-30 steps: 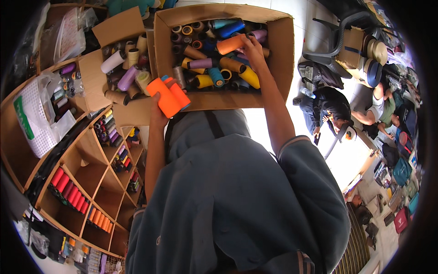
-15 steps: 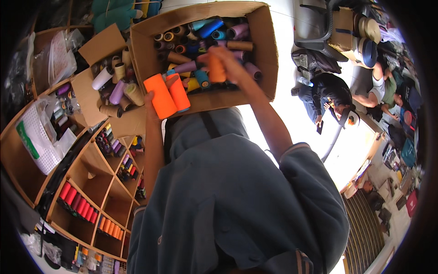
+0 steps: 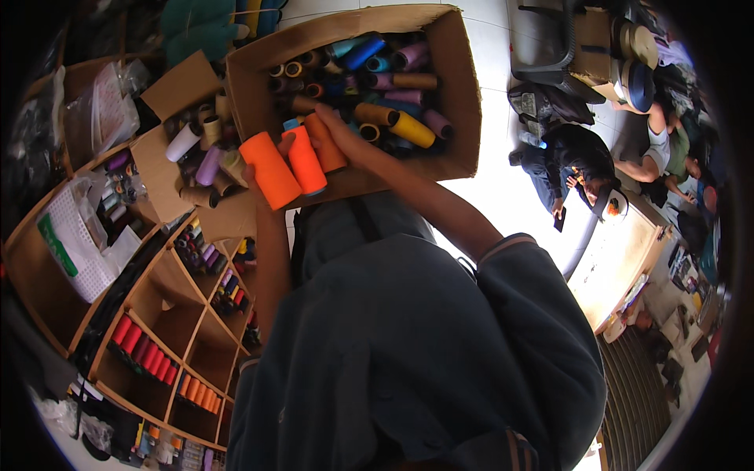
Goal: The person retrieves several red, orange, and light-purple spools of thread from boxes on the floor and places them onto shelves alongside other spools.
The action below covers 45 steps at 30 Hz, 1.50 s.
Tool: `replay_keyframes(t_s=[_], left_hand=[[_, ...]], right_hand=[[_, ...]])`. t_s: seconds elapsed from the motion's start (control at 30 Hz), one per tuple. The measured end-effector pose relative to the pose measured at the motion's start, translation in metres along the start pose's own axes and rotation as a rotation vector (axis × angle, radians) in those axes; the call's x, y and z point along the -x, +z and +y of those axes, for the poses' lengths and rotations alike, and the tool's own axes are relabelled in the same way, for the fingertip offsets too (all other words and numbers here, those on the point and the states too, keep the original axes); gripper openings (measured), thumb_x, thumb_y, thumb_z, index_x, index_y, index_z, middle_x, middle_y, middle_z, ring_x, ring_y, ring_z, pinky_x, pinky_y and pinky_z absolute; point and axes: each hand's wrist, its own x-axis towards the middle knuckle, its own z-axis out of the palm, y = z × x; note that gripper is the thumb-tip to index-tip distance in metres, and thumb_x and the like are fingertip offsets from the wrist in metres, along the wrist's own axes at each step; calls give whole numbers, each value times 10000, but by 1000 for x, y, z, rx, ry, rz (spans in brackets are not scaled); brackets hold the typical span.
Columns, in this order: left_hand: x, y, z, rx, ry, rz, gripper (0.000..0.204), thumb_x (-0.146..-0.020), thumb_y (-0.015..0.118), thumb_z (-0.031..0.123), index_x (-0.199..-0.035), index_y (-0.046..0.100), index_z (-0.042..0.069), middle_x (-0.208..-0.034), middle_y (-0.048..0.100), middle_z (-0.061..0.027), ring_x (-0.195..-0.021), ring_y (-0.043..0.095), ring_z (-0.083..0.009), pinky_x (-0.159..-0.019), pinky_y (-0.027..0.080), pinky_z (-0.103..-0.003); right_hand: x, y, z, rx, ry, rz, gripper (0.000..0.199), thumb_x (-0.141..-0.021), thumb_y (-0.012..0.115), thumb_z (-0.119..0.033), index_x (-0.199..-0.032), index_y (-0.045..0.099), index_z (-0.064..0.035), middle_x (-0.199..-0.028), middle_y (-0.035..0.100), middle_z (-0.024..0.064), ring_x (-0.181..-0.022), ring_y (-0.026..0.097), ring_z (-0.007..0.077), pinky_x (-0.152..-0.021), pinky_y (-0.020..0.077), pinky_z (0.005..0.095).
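Note:
In my left hand (image 3: 253, 179) are two bright orange thread cones, a large one (image 3: 271, 171) and a slimmer one (image 3: 306, 161) beside it; my fingers wrap around them. A darker orange thread cone (image 3: 325, 144) is gripped by my right hand (image 3: 336, 127), right up against the slimmer bright one. Both hands are over the near side of a large open cardboard box (image 3: 457, 102). Inside the box lie many loose thread cones, among them a yellow one (image 3: 412, 129), a brown one (image 3: 376, 115) and a blue one (image 3: 364, 53).
A smaller open carton (image 3: 161, 169) with more thread cones stands to the left. Wooden cubby shelves (image 3: 149, 294) hold red cones (image 3: 145, 351) and orange cones (image 3: 200, 394). At the right, a seated person (image 3: 577, 161) holds a phone, near a black chair (image 3: 561, 59).
My right hand has moved left and nearer from over the box, bringing the darker orange cone beside the two in my left hand. A yellow cone in the box now shows fully.

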Motion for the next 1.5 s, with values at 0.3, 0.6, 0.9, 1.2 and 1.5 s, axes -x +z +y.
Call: replay_keyframes(t_s=[0.3,0.6,0.9,1.2,1.5], left_hand=[[8,-8,3,-134,-85,128,952,-745,594,635,-1382,373,-37,-1305,464,-209,-1161,495,-286,-964,438,-371],[32,-24,-9,-128,53,487,953,-761,561,627,-1399,338,-45,-1306,470,-218,-1161,501,-287,-962,442,-376],[58,1,-19,-88,171,321,952,-732,461,735,-1311,502,-19,-1237,512,-265,-1118,518,-340,-951,427,-419],[74,-16,-18,-142,182,300,926,-745,420,788,-1330,521,77,-1261,472,-274,-1169,454,-338,-973,373,-398],[75,-13,-3,-175,160,302,932,-735,442,790,-1321,526,70,-1256,475,-269,-1151,463,-336,-968,374,-400]], right_hand=[[-5,-15,0,444,134,255,486,-968,411,-484,-1115,586,-55,-944,643,62,-964,603,213,-872,455,317],[-106,-68,-10,1882,-158,91,327,-881,539,-283,-1154,604,-116,-1100,618,188,-1020,612,364,-860,501,466],[-160,-87,7,2289,131,33,348,-917,480,-264,-1250,564,-207,-1224,553,136,-1063,601,355,-830,507,482],[-139,-92,4,2214,-249,34,318,-823,576,-136,-1139,547,-166,-1107,505,142,-961,602,351,-752,531,445],[-101,-104,-32,1381,-744,397,362,-749,733,-200,-1009,556,-20,-939,594,173,-821,622,298,-681,501,394]])
